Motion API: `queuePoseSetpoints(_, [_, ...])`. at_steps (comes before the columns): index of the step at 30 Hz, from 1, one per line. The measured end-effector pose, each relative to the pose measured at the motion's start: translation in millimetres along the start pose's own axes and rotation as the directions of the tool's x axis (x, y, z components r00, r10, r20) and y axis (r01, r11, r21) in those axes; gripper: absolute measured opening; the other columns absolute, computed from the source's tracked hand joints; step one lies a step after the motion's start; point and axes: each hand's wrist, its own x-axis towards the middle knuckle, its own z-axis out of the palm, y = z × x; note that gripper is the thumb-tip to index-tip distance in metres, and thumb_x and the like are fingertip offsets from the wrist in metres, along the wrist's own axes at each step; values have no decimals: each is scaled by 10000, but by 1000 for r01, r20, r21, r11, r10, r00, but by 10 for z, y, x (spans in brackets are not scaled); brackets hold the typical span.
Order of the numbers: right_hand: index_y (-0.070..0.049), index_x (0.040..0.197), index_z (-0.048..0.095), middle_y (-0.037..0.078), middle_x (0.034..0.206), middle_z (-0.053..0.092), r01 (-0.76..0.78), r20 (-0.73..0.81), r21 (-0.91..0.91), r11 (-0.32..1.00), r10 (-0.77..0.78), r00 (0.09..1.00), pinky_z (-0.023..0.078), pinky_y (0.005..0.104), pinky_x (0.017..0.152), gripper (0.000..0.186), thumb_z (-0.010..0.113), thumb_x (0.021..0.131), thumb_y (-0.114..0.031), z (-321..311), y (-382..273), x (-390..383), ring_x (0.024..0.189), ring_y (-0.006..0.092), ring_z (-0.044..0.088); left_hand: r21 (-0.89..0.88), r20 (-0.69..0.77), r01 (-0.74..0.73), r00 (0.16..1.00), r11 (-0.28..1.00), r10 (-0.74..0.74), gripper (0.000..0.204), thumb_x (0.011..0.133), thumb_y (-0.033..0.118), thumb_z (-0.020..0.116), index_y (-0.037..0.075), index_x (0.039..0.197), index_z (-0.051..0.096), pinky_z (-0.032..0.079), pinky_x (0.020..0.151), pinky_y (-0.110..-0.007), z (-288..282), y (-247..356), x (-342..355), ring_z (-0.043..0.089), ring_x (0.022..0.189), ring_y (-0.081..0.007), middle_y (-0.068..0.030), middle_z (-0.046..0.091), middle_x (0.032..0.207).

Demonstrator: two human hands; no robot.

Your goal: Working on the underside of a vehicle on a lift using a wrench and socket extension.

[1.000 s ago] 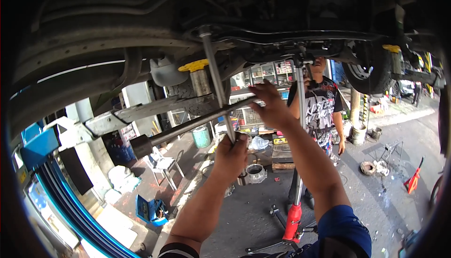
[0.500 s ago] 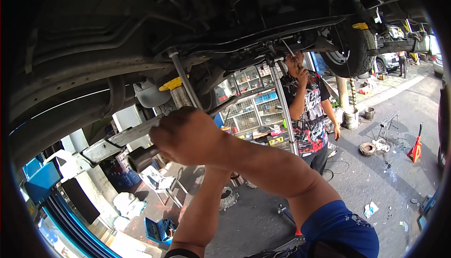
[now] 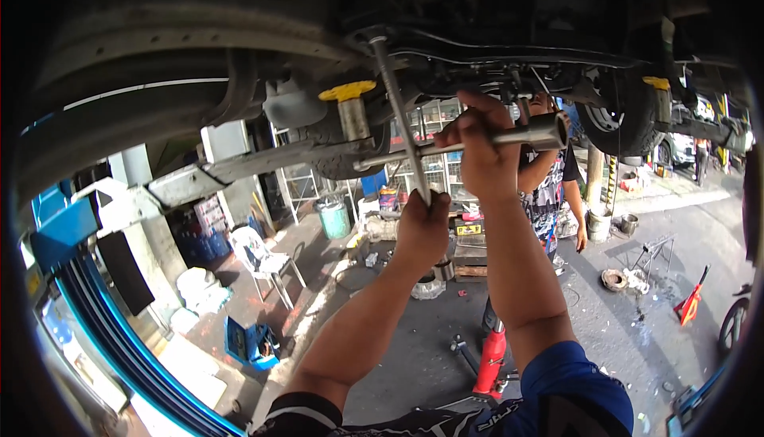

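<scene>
My left hand (image 3: 424,226) is closed around the lower end of a long metal extension bar (image 3: 400,115). The bar slants upward, and its wider top end meets the vehicle's underside (image 3: 318,47). Just right of it and higher, my right hand (image 3: 484,150) grips a steel tool with a thin rod (image 3: 442,150) and a thick, hollow-looking cylindrical end (image 3: 545,131). That rod crosses the extension bar in the picture; whether the two touch I cannot tell.
Yellow-topped lift supports (image 3: 348,91) hold the vehicle overhead. Behind my right arm stands another person (image 3: 570,182), arm raised. A red jack (image 3: 491,361) is below. A white chair (image 3: 267,260) and blue toolbox (image 3: 251,343) stand left, a red stand (image 3: 691,302) right.
My right hand has swung rightward with the steel tool, from across my left forearm to right of the extension bar. The view has shifted, and my left hand on the bar now shows.
</scene>
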Motion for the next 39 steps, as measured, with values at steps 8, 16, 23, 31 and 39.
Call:
queuePoseSetpoints(8, [3, 1284, 468, 155, 1059, 634, -501, 18, -250, 828, 521, 853, 498, 337, 847, 397, 494, 963, -229, -60, 56, -304, 954, 236, 647, -17, 150, 16, 989, 1000, -13, 165, 928, 166, 532, 29, 941, 440, 435, 512, -334, 29, -115, -387, 556, 571, -172, -71, 526, 651])
queuePoseSetpoints(16, [16, 1094, 530, 177, 999, 639, -617, -303, 50, 785, 601, 740, 541, 401, 762, 200, 468, 949, -108, -161, 104, -1505, 873, 303, 658, 212, 554, 93, 808, 973, -198, 227, 916, 152, 572, 6, 1059, 473, 467, 544, -304, -381, -430, -1011, 583, 620, -143, -54, 564, 690])
queuePoseSetpoints(23, [6, 1113, 515, 128, 944, 650, -848, -342, 1, 530, 797, 498, 538, 335, 769, 185, 476, 965, -99, -314, -258, -2681, 840, 232, 664, 383, 596, 152, 713, 911, -369, 449, 877, 267, 652, -2, 1190, 476, 486, 675, -285, -1454, -648, -1413, 637, 772, -172, -106, 652, 835])
queuePoseSetpoints(31, [-13, 990, 590, 36, 754, 598, -902, -498, -432, 28, 826, 264, 442, 268, 601, 237, 520, 963, -238, -449, -687, -3923, 670, 109, 568, -797, 476, 519, 854, 309, -207, 830, 884, 686, 337, 54, 1420, 327, 398, 1013, -488, -2166, -860, -1357, 388, 1312, -366, -234, 351, 1437])
queuePoseSetpoints(39, [-40, 866, 604, -13, 682, 524, -897, -498, -427, -116, 858, 127, 383, 280, 548, 265, 538, 941, -285, -867, -1486, -4980, 624, 83, 468, -655, 375, 515, 857, 553, -353, 507, 950, 454, 449, 80, 1291, 484, 466, 900, -434, -1915, -866, -1805, 589, 1067, -264, -133, 602, 1175])
